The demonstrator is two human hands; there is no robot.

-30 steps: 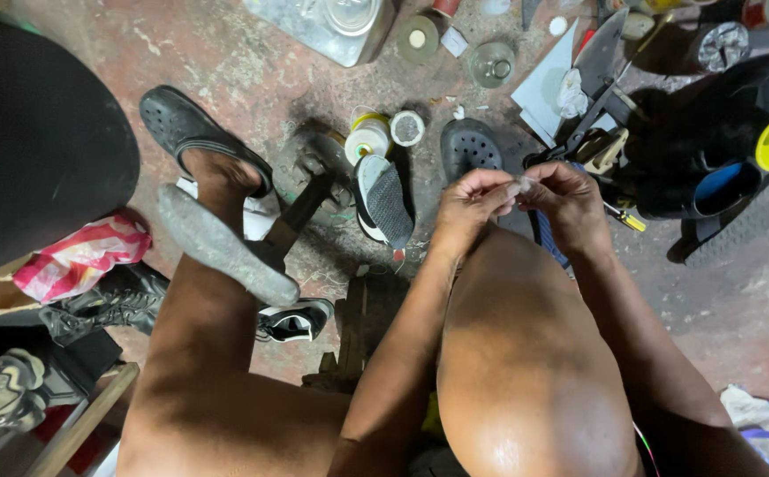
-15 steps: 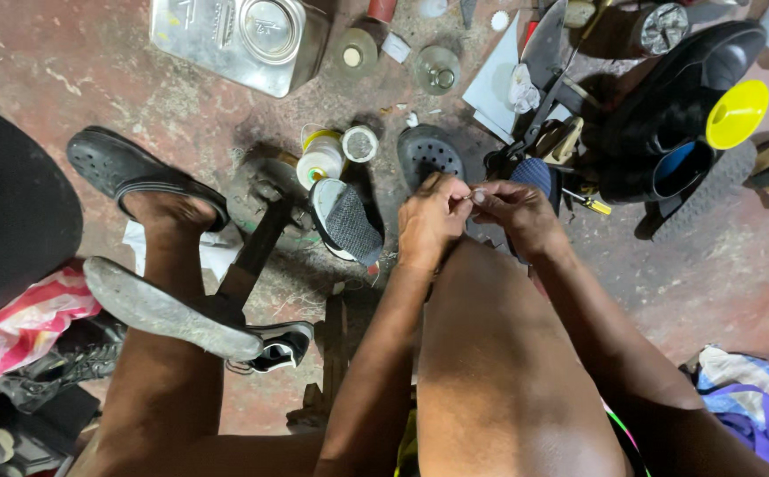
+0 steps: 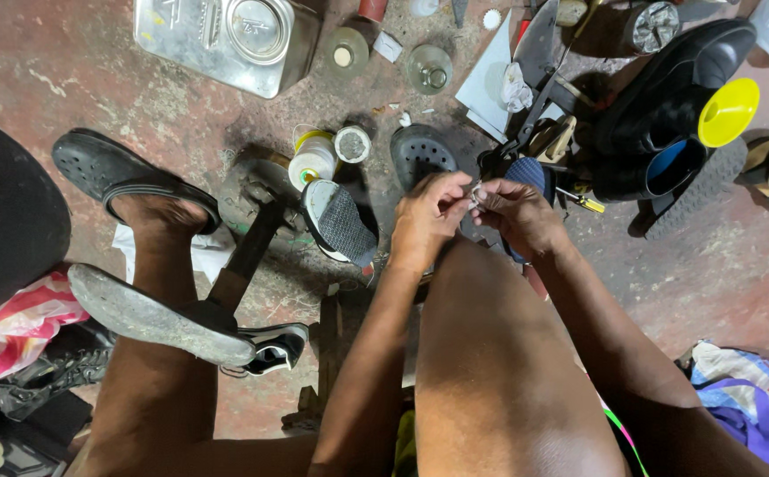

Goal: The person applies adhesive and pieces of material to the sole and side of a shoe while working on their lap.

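My left hand and right hand meet above my knee, fingertips pinched on one small pale piece, too tiny to identify. Just left, a grey-soled shoe; farther, thread spool, metal can.

You've got two hands, left hand and right hand, one metal can, one yellow funnel, two thread spools, and two black clogs.

Metal can, yellow funnel, thread spool.
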